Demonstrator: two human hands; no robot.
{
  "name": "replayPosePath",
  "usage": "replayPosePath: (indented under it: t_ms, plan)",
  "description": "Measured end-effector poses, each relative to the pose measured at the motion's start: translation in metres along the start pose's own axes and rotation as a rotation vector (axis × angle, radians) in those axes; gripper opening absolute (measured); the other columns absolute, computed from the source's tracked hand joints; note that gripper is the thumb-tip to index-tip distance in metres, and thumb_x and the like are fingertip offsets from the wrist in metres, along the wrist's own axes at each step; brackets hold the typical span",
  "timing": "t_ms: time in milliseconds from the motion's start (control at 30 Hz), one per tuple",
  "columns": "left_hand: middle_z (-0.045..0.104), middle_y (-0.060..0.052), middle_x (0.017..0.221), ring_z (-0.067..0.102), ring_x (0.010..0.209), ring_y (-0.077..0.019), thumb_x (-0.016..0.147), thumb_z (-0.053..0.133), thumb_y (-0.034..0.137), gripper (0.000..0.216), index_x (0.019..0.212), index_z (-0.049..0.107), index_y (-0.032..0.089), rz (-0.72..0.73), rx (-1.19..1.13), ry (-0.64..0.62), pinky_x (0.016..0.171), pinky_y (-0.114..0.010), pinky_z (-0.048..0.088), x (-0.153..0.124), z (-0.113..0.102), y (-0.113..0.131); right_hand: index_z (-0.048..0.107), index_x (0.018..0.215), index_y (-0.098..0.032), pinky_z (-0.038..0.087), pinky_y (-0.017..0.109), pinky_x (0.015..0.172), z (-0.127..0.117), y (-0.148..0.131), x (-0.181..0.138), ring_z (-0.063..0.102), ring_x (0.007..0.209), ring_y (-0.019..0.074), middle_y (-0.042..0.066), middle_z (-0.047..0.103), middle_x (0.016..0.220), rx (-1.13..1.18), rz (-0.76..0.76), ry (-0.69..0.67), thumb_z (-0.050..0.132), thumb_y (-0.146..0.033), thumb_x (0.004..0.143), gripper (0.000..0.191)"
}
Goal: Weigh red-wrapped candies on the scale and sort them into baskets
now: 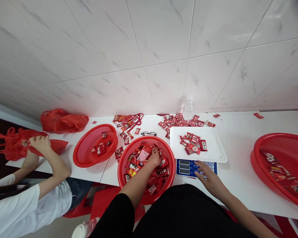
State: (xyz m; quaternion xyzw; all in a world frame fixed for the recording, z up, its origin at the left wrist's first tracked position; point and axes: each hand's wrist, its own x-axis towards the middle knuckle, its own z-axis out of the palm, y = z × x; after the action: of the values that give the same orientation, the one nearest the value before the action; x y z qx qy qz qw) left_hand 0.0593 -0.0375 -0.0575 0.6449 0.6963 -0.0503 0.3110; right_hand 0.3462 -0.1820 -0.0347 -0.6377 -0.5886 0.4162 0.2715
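Note:
My left hand (155,157) reaches into a red plastic basket (121,165) full of small red snack packets (152,181). Its fingers are curled among the packets, and what they hold, if anything, I cannot make out. My right hand (209,178) is open with fingers apart, by the blue key panel (184,168) of a digital scale. On the scale's white tray (213,140) lies a loose group of red packets (194,139).
More packets (178,120) lie behind the tray, near a clear plastic bottle (188,108). Eyeglasses (149,133) rest behind the basket. Red baskets stand left (77,150) and right (259,165). At left, a co-worker's hands (41,143) handle a red bag (20,142).

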Motion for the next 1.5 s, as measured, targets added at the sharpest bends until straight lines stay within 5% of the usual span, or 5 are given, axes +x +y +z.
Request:
replayPosePath:
  t_ms: [100,367,733,1067,1500]
  plan:
    - [0.027,-0.029,0.141,0.049,0.116,-0.0359,0.073,0.062,0.045,0.086,0.140,0.021,0.011,-0.051,0.060,0.028,0.088,-0.038,0.039,0.003,0.005,0.008,0.043,0.130,-0.033,0.050,0.040,0.090,-0.001,-0.001,-0.002,0.059,0.107,0.0230,0.005,0.035,0.144,-0.010,0.002,0.004,0.044,-0.053,0.084,0.051]
    - [0.048,-0.020,0.127,0.056,0.104,-0.0306,0.078,0.055,0.043,0.041,0.108,0.051,0.015,-0.001,0.077,0.039,0.081,-0.037,0.042,-0.004,0.005,0.018,0.043,0.131,-0.033,0.050,0.039,0.090,0.001,-0.002,-0.008,0.058,0.108,0.0228,0.004,0.035,0.144,-0.020,0.006,-0.022,0.043,-0.053,0.084,0.051]
    - [0.065,-0.005,0.089,0.058,0.082,-0.0180,0.073,0.061,0.028,0.023,0.092,0.060,0.014,0.190,-0.462,-0.094,0.074,-0.027,0.044,-0.021,-0.026,-0.001,0.040,0.132,-0.033,0.050,0.039,0.090,-0.003,-0.009,-0.009,0.059,0.105,0.0216,0.005,0.035,0.144,-0.009,0.006,-0.052,0.042,-0.052,0.086,0.050]
    - [0.060,0.000,0.076,0.056,0.066,-0.0099,0.064,0.074,0.030,0.029,0.082,0.058,0.015,0.041,-1.178,-0.141,0.068,-0.024,0.045,-0.048,-0.072,-0.005,0.041,0.132,-0.032,0.050,0.040,0.090,0.004,-0.009,-0.001,0.059,0.105,0.0223,0.006,0.041,0.139,0.000,-0.008,-0.092,0.043,-0.053,0.085,0.051]
    - [0.064,-0.005,0.087,0.061,0.078,-0.0145,0.070,0.072,0.025,0.023,0.088,0.061,0.014,0.082,-1.235,-0.292,0.078,-0.033,0.051,-0.065,-0.059,0.013,0.041,0.132,-0.029,0.048,0.040,0.091,0.000,-0.022,-0.003,0.059,0.104,0.0225,0.007,0.049,0.132,-0.003,0.013,-0.130,0.043,-0.054,0.084,0.054]
